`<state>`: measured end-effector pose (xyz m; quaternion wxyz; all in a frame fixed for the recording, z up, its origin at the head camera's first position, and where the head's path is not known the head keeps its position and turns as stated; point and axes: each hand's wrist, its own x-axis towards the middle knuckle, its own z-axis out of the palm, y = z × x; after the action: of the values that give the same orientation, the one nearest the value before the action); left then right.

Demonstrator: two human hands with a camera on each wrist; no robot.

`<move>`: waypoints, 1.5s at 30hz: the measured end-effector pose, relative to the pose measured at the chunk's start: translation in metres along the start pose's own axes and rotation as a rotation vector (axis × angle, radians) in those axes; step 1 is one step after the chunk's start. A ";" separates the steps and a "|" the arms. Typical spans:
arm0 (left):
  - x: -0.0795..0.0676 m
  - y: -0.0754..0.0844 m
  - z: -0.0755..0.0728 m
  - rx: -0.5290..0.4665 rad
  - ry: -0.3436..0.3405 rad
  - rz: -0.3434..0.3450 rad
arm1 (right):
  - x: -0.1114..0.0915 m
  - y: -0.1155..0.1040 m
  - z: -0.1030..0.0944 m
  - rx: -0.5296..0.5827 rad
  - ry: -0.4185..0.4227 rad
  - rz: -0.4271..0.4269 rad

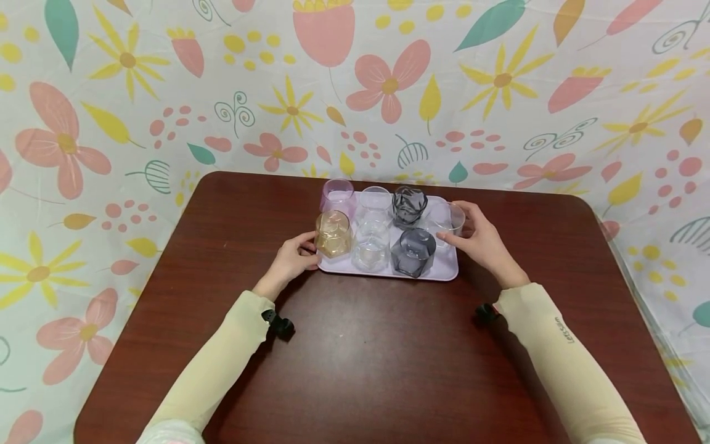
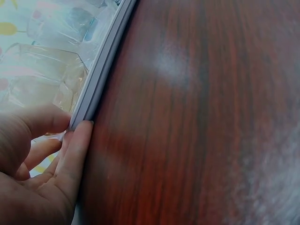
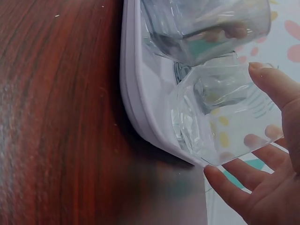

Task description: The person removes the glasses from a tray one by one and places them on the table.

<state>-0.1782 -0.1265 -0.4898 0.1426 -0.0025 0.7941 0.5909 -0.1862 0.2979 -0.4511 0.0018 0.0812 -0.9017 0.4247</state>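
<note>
Head view: fingers of the left hand [image 1: 291, 255] pinch the left end of the tray [image 1: 447, 267] on the counter [image 1: 360, 364]; those of the right hand [image 1: 481, 238], parted, curl round its end glass [image 1: 452, 218]. An amber glass [image 1: 334, 235], a pink glass [image 1: 337, 192] and a grey glass [image 1: 415, 253] crowd near. Clear glasses [image 1: 371, 248] overlap, outlines hard to separate.

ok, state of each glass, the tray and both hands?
Lavender tray: lying flat, loaded
Pink glass: upright
Amber glass: upright
Rear clear glass: upright
Front clear glass: upright
Rear smoky faceted glass: upright
Front smoky faceted glass: upright
Right-end clear glass: held; lift unclear
Left hand: grips lavender tray's edge
Right hand: holds right-end clear glass
</note>
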 end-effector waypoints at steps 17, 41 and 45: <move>-0.001 0.001 0.000 0.011 0.006 0.016 | -0.001 0.006 -0.029 0.016 0.071 0.006; 0.000 0.000 0.000 0.032 0.009 0.007 | 0.030 0.049 -0.060 0.006 0.147 0.138; 0.000 0.000 0.000 0.029 0.014 0.009 | 0.038 0.053 -0.061 -0.013 0.146 0.162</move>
<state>-0.1784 -0.1261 -0.4897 0.1346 -0.0009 0.8035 0.5799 -0.2357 0.3725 -0.4502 0.0336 -0.0231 -0.9055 0.4223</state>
